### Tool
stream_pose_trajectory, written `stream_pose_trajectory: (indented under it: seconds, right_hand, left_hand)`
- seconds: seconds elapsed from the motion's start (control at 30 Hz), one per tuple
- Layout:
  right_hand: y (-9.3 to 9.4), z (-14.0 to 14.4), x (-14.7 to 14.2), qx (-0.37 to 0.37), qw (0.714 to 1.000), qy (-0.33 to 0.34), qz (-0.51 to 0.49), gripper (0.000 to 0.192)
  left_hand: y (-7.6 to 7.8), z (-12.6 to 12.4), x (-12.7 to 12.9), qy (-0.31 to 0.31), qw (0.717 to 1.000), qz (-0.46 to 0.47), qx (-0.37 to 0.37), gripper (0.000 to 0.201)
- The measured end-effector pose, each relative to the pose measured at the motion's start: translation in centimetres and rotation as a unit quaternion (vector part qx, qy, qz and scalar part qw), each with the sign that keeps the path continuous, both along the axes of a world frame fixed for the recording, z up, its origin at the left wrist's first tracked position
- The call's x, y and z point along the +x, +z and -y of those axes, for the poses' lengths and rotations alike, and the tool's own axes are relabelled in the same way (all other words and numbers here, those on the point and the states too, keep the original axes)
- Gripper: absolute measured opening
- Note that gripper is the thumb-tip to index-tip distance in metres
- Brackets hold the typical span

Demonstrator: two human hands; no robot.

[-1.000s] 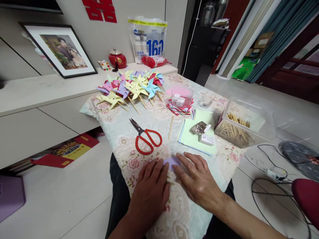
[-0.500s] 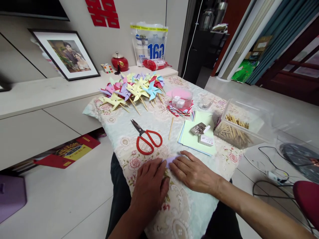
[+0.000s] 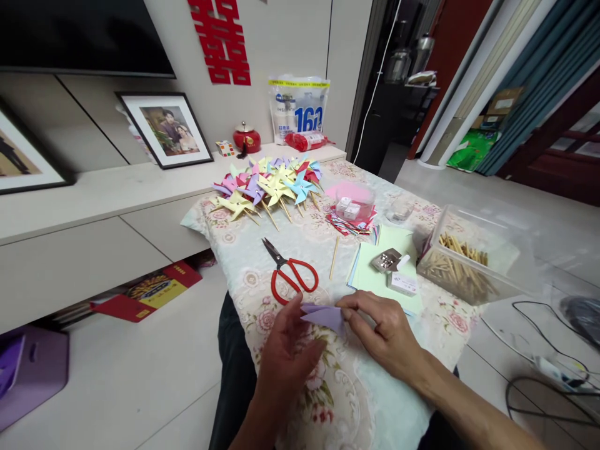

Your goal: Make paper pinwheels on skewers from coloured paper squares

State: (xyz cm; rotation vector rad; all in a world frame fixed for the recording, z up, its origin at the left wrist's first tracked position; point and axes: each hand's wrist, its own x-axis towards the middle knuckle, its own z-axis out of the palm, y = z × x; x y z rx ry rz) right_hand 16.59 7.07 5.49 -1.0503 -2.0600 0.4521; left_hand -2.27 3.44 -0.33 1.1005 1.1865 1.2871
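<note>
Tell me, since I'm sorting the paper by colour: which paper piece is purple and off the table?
The folded purple paper, pinched between the left hand and right hand. The green sheets lie flat on the table.

The near corner of the folded lilac paper [image 3: 323,315] is hidden behind the left hand [image 3: 288,350], and the right hand's [image 3: 387,331] fingers [image 3: 349,306] cover its edge at 3 o'clock. Both forearms are cut off by the bottom edge. At 9 o'clock a framed picture [image 3: 23,153] is cropped. Print on the small white box [image 3: 403,283] is too small to read.
</note>
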Motion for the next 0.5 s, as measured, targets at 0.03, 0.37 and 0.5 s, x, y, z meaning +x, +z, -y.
stream_pose_trajectory:
  seconds: [0.03,0.37,0.5]
  right_hand:
    - [0.3,0.0,-0.4,-0.044,0.999,0.005,-0.018,0.019]
    - [-0.8,-5.1,-5.1,-0.118,0.988,0.001,0.104,0.010]
    - [-2.0,-7.1,-8.2,-0.087,0.955,-0.043,0.281,0.028]
  left_hand:
    - [0.4,-0.1,0.2,-0.004,0.998,0.047,-0.037,0.059]
    - [3.8,-1.3,-0.5,0.106,0.940,0.286,-0.154,0.029]
    - [5.1,-1.7,-0.3,0.088,0.928,0.327,-0.157,0.029]
